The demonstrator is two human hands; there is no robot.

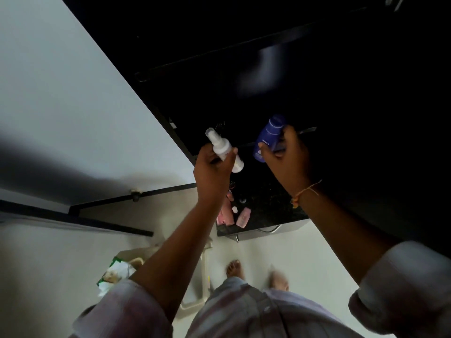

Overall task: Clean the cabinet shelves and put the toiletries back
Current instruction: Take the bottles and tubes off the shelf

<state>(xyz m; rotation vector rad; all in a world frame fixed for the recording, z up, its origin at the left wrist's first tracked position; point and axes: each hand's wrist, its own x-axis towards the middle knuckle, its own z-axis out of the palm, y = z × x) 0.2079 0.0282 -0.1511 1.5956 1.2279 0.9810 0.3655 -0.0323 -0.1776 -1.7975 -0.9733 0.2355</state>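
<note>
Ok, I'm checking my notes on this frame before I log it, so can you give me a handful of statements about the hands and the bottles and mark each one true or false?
1. The left hand holds a white spray bottle. True.
2. The right hand is empty. False: its fingers wrap a blue Nivea bottle.
3. Both bottles are raised in front of the dark cabinet. True.
4. The dark countertop below the hands is bare. False: pink toiletries lie on it.
5. The right wrist wears a thread bracelet. True.
6. The white spray bottle has lost its cap. False: a clear cap covers its nozzle.
</note>
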